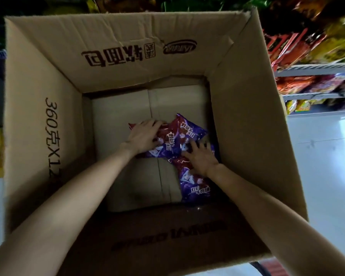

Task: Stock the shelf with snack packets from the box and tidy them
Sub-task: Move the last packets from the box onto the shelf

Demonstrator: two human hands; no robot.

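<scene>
A big open cardboard box (48,120) fills the view, and both my arms reach down to its bottom. Several purple and red snack packets (185,134) lie there in a small heap. My left hand (142,136) lies over the left end of the heap, its fingers curling onto a packet. My right hand (202,158) presses with spread fingers on the packets at the right. Another purple packet (193,188) lies flat nearer to me, partly under my right wrist.
Store shelves (315,67) packed with red, yellow and purple snack bags stand at the right beyond the box wall. More bags show in the dark above the box's far rim. A pale shiny floor (323,166) runs along the right side.
</scene>
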